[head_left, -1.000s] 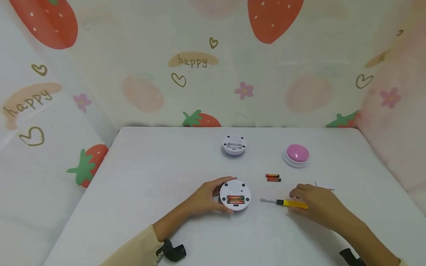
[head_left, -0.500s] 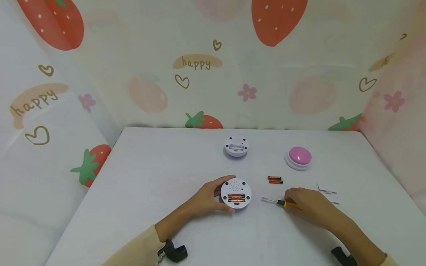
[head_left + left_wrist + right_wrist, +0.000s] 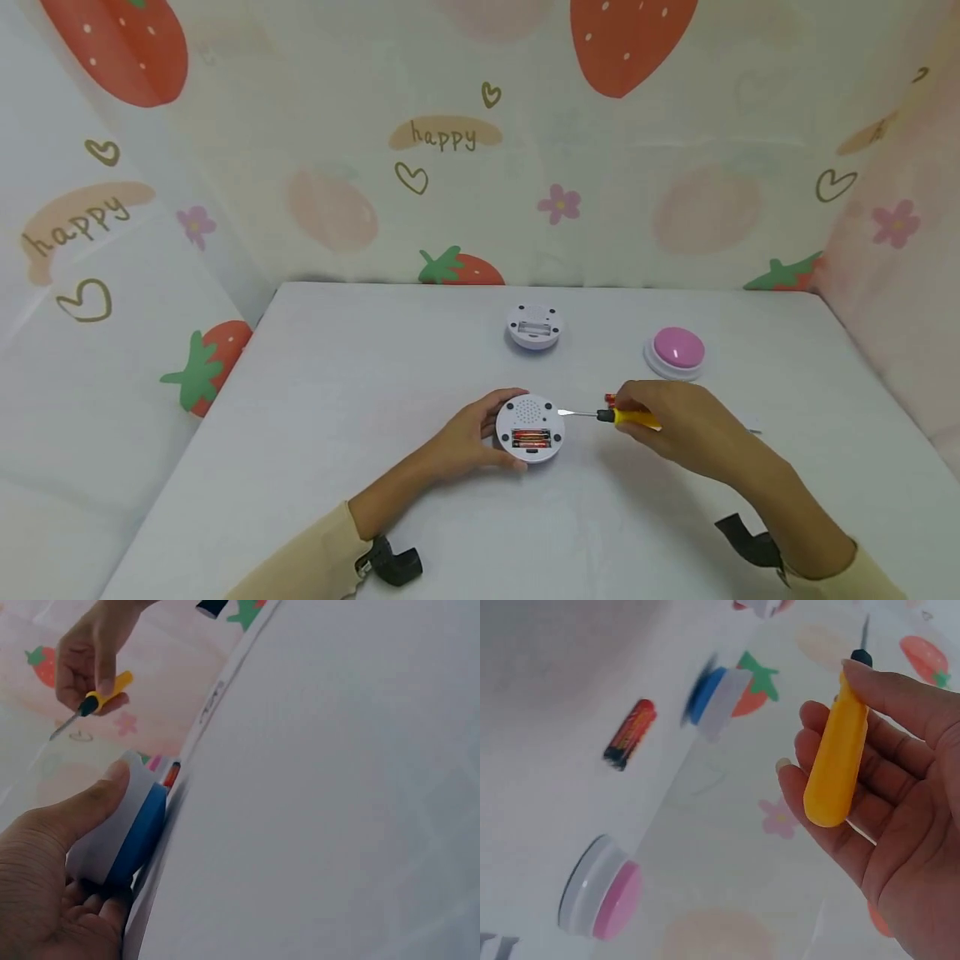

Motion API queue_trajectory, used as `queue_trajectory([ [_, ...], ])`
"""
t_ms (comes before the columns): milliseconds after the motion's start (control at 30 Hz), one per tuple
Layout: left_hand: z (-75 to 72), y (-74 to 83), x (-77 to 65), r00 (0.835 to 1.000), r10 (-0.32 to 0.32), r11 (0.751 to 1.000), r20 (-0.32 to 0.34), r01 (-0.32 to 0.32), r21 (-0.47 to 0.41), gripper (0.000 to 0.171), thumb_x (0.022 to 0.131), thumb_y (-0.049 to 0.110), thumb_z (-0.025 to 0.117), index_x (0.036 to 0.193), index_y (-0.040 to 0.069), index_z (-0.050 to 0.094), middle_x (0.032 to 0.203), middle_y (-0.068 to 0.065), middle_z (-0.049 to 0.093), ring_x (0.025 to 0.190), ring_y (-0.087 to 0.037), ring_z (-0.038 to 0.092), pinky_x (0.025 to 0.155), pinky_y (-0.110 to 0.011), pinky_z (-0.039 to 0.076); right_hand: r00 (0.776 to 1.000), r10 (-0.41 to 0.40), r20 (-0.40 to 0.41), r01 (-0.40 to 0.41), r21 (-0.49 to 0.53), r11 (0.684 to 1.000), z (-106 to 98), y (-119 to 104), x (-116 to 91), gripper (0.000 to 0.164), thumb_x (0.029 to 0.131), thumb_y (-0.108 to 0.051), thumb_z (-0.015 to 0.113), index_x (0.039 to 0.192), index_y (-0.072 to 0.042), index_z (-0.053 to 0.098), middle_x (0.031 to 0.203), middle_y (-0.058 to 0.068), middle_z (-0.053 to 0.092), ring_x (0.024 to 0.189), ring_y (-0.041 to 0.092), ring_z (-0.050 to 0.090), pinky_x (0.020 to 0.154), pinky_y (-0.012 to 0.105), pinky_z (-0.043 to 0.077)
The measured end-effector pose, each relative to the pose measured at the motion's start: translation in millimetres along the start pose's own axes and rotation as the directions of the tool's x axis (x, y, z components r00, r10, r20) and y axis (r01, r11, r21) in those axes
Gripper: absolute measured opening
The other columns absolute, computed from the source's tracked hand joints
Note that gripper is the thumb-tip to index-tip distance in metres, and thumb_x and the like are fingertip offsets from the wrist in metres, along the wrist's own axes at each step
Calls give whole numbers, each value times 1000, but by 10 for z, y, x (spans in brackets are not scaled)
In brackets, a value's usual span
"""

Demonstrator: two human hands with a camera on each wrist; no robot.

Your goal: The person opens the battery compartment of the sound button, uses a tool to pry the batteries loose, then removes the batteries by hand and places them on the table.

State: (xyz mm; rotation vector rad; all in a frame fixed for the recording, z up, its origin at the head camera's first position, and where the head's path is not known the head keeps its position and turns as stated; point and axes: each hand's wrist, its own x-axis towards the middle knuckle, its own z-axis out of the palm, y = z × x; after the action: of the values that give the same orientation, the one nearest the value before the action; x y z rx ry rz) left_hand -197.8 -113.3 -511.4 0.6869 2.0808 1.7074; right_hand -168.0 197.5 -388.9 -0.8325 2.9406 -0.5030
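Note:
My left hand (image 3: 465,437) grips a round push button (image 3: 530,427) by its side, white underside up. Red batteries (image 3: 530,438) sit in its uncovered compartment. In the left wrist view the button's blue dome (image 3: 142,836) faces the table, with the thumb (image 3: 94,802) on the white base. My right hand (image 3: 690,425) pinches a screwdriver (image 3: 636,418) by its yellow handle. Its metal tip overlaps the button's right rim in the head view. In the right wrist view, the thumb and curled fingers hold the yellow handle (image 3: 840,761).
At the back, another upturned push button (image 3: 534,327) shows a battery compartment with no batteries in it. A pink push button (image 3: 678,348) stands upright to the right. Loose batteries (image 3: 610,400) lie partly behind my right hand, and one battery (image 3: 630,733) shows in the right wrist view.
My right hand has taken hold of the screwdriver, lifted it from the table and moved it up and left to the button. My left hand keeps its grip with little movement.

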Motion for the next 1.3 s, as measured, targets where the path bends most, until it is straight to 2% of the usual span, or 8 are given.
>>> queue_trajectory([
  [167,6,-8,12,1000,4,1000,-5,-4,-20,98,72,5,92,154,16,41,152,0,47,138,-15,48,111,-23,41,994,-85,-70,84,-30,996,-19,-17,55,21,84,-19,85,101,-19,74,92,-12,70,80,7,61,75,31,58],
  [267,14,-4,11,1000,-4,1000,-15,3,-30,99,72,4,92,155,17,39,155,0,44,140,-16,46,111,-23,40,991,-102,-91,100,-29,995,-19,-28,69,21,82,-18,87,99,-19,74,91,-13,69,79,6,59,73,30,57],
  [533,42,4,24,1000,-21,999,-2,21,-45,101,73,1,91,157,16,38,158,0,41,142,-17,44,112,-23,39,995,-78,-61,77,-19,997,5,-56,59,22,81,-16,87,99,-19,76,94,-11,71,84,10,63,78,33,59],
  [900,-7,-8,19,999,-30,999,-15,29,-38,100,72,3,91,156,20,39,157,1,42,144,-17,41,112,-23,38,991,-102,-88,101,-9,995,98,-50,139,22,80,-13,88,99,-18,77,94,-9,71,84,12,64,77,32,60],
  [1300,-22,16,28,999,-30,999,-25,29,-35,101,71,0,91,156,17,40,156,-2,43,142,-18,44,110,-23,39,998,-48,-30,49,19,999,144,-111,196,21,82,-12,86,101,-16,79,98,-4,72,92,19,68,84,37,61],
])
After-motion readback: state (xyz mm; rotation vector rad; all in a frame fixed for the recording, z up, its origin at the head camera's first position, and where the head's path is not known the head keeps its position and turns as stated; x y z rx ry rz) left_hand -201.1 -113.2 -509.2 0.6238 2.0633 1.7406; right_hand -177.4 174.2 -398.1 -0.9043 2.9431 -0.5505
